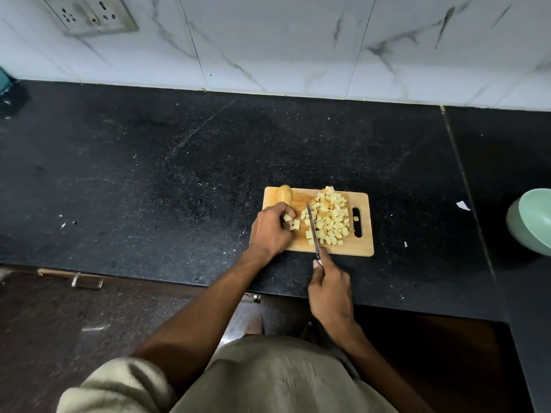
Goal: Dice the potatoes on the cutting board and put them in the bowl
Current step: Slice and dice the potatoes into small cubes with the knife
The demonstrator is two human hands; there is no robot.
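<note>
The wooden cutting board (362, 248) is seen near the front edge of the black counter (179, 174), with wide bare counter stretching behind it and to its left. The green bowl (533, 219) is set well apart at the right, cut by the frame edge. A few potato cubes (292, 223) are pinched under the curled fingers of the left hand (269, 231). The knife (313, 231) is gripped by the right hand (329, 289), blade laid between those cubes and the diced pile (331, 219). A whole potato (283, 194) is left at the board's far left corner.
</note>
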